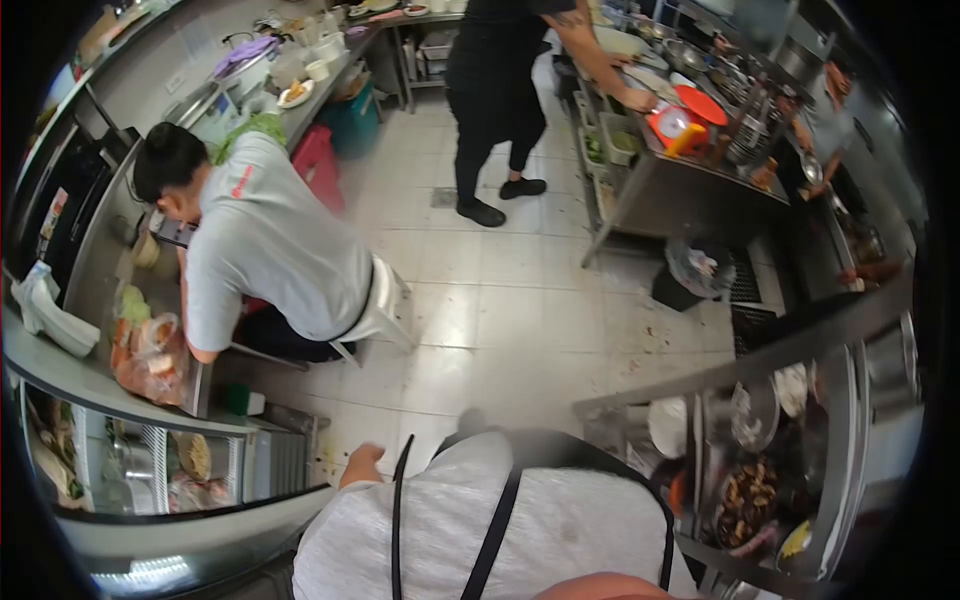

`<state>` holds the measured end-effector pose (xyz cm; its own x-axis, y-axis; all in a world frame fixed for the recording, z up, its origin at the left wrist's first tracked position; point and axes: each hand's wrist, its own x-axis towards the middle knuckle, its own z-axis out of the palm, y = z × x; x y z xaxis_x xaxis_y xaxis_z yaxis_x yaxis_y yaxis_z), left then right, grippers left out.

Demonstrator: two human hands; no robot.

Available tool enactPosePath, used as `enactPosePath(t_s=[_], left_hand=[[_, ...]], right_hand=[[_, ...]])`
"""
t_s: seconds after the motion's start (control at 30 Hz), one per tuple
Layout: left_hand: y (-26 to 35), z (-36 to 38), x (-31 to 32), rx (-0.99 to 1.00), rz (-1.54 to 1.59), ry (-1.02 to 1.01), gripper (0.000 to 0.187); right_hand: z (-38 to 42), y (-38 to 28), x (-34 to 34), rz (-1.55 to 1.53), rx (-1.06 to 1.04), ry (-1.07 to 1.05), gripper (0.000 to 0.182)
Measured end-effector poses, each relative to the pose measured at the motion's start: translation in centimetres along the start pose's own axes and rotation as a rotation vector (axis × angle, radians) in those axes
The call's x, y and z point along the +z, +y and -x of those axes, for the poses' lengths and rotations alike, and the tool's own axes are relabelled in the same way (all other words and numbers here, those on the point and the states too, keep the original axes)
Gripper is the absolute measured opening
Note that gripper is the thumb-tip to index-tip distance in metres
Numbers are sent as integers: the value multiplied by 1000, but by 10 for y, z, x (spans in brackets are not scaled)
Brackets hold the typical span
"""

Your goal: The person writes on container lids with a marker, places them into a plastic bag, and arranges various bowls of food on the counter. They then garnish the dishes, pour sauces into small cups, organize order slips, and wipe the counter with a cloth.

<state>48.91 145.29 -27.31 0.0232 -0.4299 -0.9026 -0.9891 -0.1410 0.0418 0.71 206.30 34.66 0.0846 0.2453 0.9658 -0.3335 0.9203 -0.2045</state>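
The wearer's left hand (pixel 364 463) is hanging at the 7 o'clock side of the view, just past the edge of the pale T-shirt (pixel 560 530) with its dark straps. Nothing is showing in its grip, though the fingers are turning too far from view to tell whether they are together or apart. The right hand is not appearing; a blurred patch of skin (pixel 610 588) is filling part of the lower edge, its body part unclear.

The nearest thing, a glass-fronted display case (pixel 230 535), is lying at 8 o'clock from the left grip, its near end just beside the hand; whether they are touching cannot be told. Its long axis is running roughly from 9 to 3 o'clock, bending through the wide lens. Of the two hands, only the left is visibly lying near it. A grey slatted panel (pixel 280 465) is standing at 9 o'clock from the hand.

At 10 o'clock a co-worker in a grey shirt (pixel 280 230) is sitting on a white plastic stool (pixel 385 318), leaning over a tabletop bearing a clear bag of food (pixel 150 360). At 4 o'clock in the view, a metal rack (pixel 852 440) is holding pans.
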Motion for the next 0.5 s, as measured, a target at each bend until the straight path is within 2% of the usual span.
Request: enactPosePath(t_s=[0.07, 0.13, 0.17, 0.3, 0.4, 0.5], left_hand=[[53, -47, -71, 237, -9, 237, 42], [141, -19, -149, 442, -64, 466, 49], [177, -20, -178, 533, 72, 538, 51], [292, 31, -266, 813, 365, 455, 45], [332, 11, -298, 838, 423, 260, 45], [350, -10, -332, 773, 457, 186, 47]], right_hand=[[28, -35, 34, -48, -1, -57, 18], [55, -68, 72, -115, 9, -116, 18], [68, -84, 92, -145, 10, -148, 18], [123, -145, 179, -304, 34, -297, 19], [169, -203, 247, -478, 60, -419, 19], [223, -285, 316, -818, 118, -587, 19]])
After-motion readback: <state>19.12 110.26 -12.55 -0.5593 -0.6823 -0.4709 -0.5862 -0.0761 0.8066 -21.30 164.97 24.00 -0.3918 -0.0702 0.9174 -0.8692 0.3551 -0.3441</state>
